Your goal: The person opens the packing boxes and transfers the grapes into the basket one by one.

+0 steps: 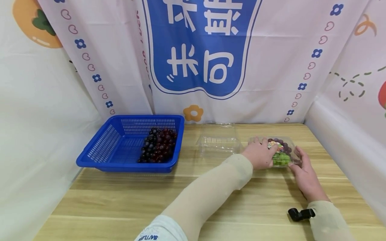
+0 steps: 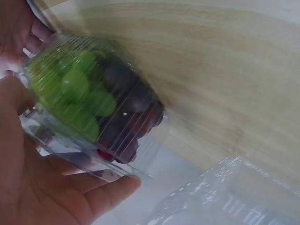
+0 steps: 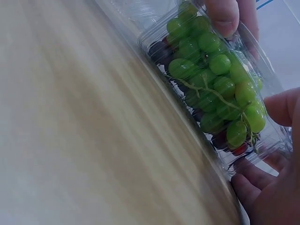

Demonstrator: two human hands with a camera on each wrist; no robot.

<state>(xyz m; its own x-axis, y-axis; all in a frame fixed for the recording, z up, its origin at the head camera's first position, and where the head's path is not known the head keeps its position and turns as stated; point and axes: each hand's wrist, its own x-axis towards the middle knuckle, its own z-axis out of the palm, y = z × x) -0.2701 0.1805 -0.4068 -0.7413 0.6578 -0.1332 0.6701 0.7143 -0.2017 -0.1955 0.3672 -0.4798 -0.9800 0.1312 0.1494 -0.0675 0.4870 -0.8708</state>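
A lidded clear plastic container [image 1: 291, 140] lies on the table at the right in the head view. Inside it are green grapes [image 3: 206, 70] and dark red grapes [image 2: 133, 105], and a colourful sticker [image 1: 275, 145] marks its lid. My left hand [image 1: 260, 154] rests with extended fingers over the left part of the lid. At the right end, my right hand [image 1: 306, 175] grips the container, its thumb at the lid and its fingers [image 3: 253, 180] by the lower edge. The right wrist view also shows the left thumb touching the lid above the green grapes.
An open clear plastic container [image 1: 218, 144] stands left of the lidded one. Farther left, a blue basket [image 1: 111, 150] has black and dark red grapes [image 1: 159, 145] heaped at its right side. A printed cloth [image 1: 271, 83] hangs behind the wooden table [image 1: 120, 204].
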